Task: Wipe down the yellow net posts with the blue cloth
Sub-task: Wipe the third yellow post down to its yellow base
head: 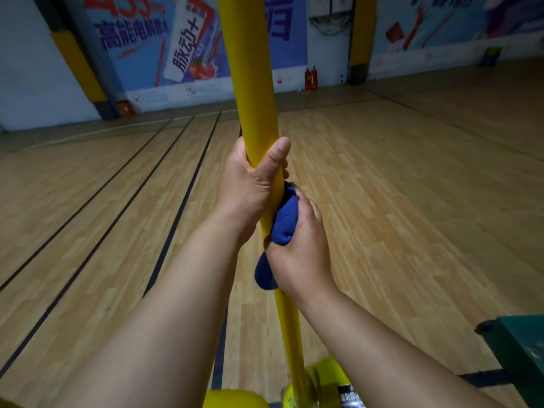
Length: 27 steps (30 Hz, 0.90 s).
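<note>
Head view, looking down the yellow net post [250, 83], which runs from the top edge of the frame, between my two forearms, to its yellow base [323, 378] at the bottom edge. My left hand [250, 184] is wrapped around the post, thumb lying up along its near face and fingers curled behind it, clamped directly on the bare yellow surface. Just below it, my right hand [300, 248] grips the blue cloth [282, 225], which is bunched against the right side of the post; the fingers curl around the wad and press it to the tube, and a loose fold of cloth hangs out beneath the heel of the hand. The two hands sit nearly touching, left above right, about halfway down the visible length of the post. Beyond lies a wooden court floor [412, 201] marked with dark lines, and along the far wall a blue advertising banner [164, 48] with red and white print. Two red fire extinguishers [311, 79] stand at the foot of that wall. A green object [521, 357] enters at the lower right corner; I cannot tell what it is.
</note>
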### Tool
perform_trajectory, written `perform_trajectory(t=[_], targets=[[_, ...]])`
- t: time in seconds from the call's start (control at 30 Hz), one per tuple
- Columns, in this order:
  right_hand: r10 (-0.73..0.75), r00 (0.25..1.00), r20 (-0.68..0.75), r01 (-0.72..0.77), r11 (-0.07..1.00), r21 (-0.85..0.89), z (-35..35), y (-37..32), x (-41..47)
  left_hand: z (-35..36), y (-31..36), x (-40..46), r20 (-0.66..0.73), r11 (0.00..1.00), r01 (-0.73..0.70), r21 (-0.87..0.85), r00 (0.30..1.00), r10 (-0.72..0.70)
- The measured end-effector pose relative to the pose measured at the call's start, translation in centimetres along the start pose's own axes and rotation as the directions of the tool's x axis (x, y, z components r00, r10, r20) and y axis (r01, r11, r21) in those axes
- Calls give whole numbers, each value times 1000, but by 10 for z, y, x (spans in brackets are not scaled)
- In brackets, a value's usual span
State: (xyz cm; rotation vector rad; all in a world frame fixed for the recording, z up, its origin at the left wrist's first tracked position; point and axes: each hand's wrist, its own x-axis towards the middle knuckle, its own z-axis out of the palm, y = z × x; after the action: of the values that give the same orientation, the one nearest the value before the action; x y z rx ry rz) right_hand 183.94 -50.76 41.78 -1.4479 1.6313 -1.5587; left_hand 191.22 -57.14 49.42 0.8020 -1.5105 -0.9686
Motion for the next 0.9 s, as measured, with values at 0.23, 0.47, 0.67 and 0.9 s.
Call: perform_trajectory(t=[0.23,0.47,0.67,0.9], targets=[[-13,1000,28,12,1000,4,12,35,-11,1,-5,2,16,989,-144,-25,989,144],[-4,995,97,-3,997,72,12,51,-7,1,-11,8,32,975,-215,-53,976,217],[14,993,118,-28,992,119,8,37,5,4,-16,15,23,976,-214,-47,976,215],[-96,994,42,93,993,75,1,-5,29,2,-17,16,46,980,-175,-100,983,180]])
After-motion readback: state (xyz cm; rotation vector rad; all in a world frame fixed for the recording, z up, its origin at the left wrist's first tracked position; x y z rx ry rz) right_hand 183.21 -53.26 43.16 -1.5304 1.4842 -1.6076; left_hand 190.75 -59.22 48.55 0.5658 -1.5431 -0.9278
